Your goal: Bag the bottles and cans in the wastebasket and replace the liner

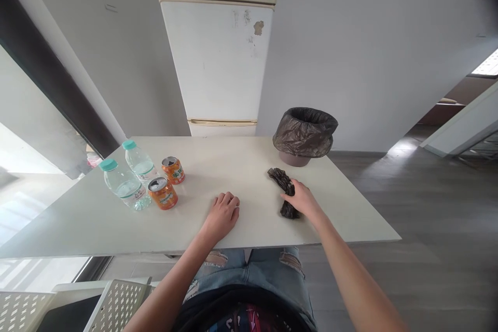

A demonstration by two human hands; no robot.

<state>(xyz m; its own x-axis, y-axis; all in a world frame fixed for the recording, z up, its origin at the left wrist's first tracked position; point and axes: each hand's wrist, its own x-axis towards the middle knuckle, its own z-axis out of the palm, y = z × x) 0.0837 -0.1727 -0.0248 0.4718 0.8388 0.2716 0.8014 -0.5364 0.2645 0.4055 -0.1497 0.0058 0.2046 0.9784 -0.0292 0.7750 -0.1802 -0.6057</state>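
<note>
My right hand [302,198] is closed around the middle of a bunched black plastic bag [288,209] on the white table. The bag's two crumpled ends stick out on either side of my grip. Palm down near the table's front edge, my left hand [223,214] rests with loosely bent fingers and holds nothing. Behind my right hand stands a small bin [294,159], its rim and sides covered by a dark plastic liner [301,137]. What lies inside it is hidden.
Left on the table [218,161] stand two orange drink cans [163,196] and two clear plastic bottles [126,187] with teal caps. A white fridge [220,62] is beyond the far edge. White perforated baskets [116,303] sit below, at lower left.
</note>
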